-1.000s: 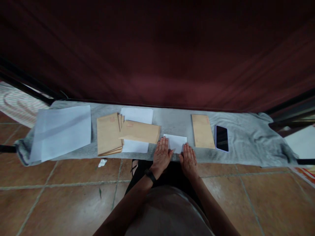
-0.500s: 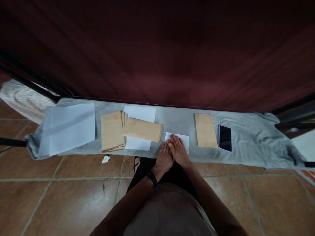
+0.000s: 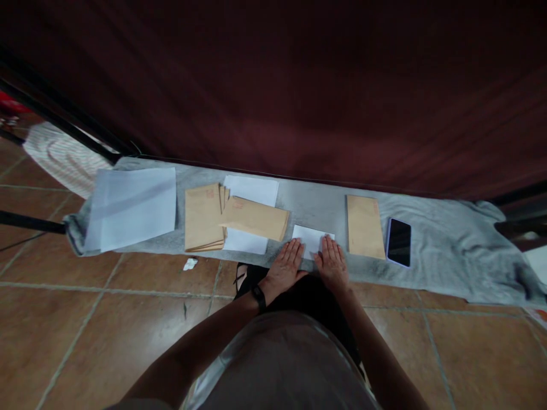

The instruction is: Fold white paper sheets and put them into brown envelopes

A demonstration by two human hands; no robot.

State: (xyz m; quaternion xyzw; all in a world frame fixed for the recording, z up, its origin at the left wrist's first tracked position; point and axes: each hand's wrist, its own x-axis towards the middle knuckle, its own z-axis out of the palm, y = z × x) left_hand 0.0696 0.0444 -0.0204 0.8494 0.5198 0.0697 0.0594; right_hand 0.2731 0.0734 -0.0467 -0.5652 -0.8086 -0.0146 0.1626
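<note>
A small white folded paper [image 3: 311,238] lies flat on the grey cloth near the front edge. My left hand [image 3: 285,266] rests palm down on the paper's left side, its fingers stretched out. On the paper's right side lies my right hand [image 3: 333,263], also flat, with its fingers extended. Neither hand grips anything. To the left, brown envelopes [image 3: 256,217] lie across white sheets [image 3: 245,241]. One brown envelope [image 3: 365,226] is to the right of my right hand.
A stack of brown envelopes [image 3: 204,216] and large white sheets [image 3: 137,208] lie on the left. A phone [image 3: 399,242] sits right of the single envelope. Grey cloth [image 3: 453,250] covers the narrow surface. A dark red curtain [image 3: 273,102] hangs behind it.
My hands were together, overlapping on the paper. They have moved apart to its two sides, uncovering its middle. The whole view has shifted and tilted slightly.
</note>
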